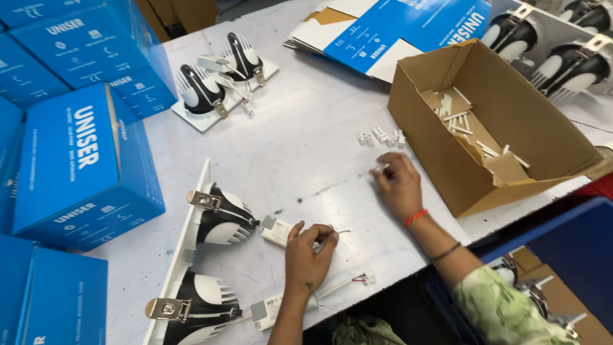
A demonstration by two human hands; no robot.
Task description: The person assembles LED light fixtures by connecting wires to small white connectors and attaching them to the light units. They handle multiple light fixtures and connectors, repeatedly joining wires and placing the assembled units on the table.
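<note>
Blue cartons (76, 153) stacked left, flat blue/white carton (396, 32) top ctr, open brown box (440, 153) right.

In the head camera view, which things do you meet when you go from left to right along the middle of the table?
Blue boxes → twin lamp fixture → left hand holding thin wires → right hand beside small white connectors → open cardboard box.

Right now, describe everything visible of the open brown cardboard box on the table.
The cardboard box is plain brown corrugated board, open-topped, flaps folded inward, lying skewed at the table's right edge. Inside lie loose small white connector pieces and a cardboard scrap. More white pieces sit outside by its left wall. The right hand rests on the table near that wall, not touching it.
</note>
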